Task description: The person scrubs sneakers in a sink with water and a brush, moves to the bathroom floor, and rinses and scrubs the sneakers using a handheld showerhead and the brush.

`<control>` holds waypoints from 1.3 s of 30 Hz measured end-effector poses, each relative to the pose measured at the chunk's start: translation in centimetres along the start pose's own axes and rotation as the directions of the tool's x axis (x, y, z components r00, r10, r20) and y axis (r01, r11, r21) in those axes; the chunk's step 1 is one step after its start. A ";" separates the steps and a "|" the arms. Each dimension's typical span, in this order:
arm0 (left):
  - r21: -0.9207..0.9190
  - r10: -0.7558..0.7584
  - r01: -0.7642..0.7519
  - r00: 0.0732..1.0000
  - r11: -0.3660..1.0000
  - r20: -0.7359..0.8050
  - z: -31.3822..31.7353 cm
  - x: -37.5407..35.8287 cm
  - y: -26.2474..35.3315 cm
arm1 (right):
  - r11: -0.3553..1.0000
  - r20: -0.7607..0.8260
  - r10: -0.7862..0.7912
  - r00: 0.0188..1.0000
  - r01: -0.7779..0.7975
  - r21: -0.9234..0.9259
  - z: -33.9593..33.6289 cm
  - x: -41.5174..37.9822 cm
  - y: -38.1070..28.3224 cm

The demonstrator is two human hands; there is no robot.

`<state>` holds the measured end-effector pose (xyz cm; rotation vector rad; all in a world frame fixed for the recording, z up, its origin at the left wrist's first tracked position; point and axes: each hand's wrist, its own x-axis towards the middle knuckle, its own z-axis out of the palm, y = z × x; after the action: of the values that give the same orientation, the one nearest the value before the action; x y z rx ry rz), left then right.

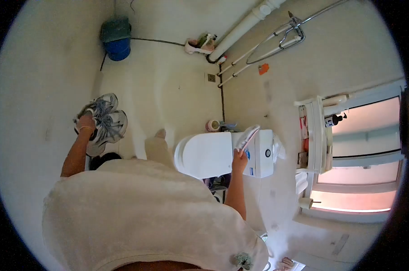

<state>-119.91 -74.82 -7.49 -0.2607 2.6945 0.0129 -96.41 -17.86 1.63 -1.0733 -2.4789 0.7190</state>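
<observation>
My left hand (85,123) is closed around the openings of a pair of grey and white sneakers (112,125), which hang at the left with their toes pointing right. On the other side, my right hand (239,161) grips the lower end of a long white pack with a pinkish stripe (248,137); its exact kind I cannot tell. That pack overlaps the white toilet tank (261,165) in this view. Just left of my right hand lies the shut lid of the toilet (206,155).
A blue bucket (117,49) stands in the far left corner. A white pipe (240,31) and a shower hose (277,52) run along the wall. Shelves (319,135) hang beside the window at right. A small round container (212,125) sits beside the toilet.
</observation>
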 end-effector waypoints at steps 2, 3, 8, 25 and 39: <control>-0.030 -0.015 0.015 1.000 0.999 -0.001 -2.9 3.1 3.8 | 0.999 -0.020 0.022 1.000 -0.023 -0.030 -1.2 3.9 -3.8; -0.052 -0.024 0.024 1.000 0.998 -0.008 -3.9 4.5 5.5 | 1.000 -0.060 0.003 0.998 -0.002 0.024 -0.8 6.3 -3.6; -0.010 -0.030 0.030 1.000 1.000 0.004 -7.5 10.3 12.4 | 0.948 -0.225 -0.013 0.974 0.083 0.307 -0.1 20.7 -2.7; 0.183 0.046 -0.070 0.990 0.981 0.131 -9.8 33.3 29.4 | 0.953 -0.574 -0.128 0.809 0.260 0.153 -5.8 66.4 -22.0; 0.129 0.105 -0.125 0.983 0.984 0.153 -18.5 41.6 44.4 | 0.981 -0.572 -0.185 0.799 0.114 -0.157 -6.2 86.9 -24.2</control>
<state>-172.83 -39.66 -9.58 -0.0586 2.5473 -0.1161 -164.14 34.89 30.02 -0.9403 -2.0427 0.1503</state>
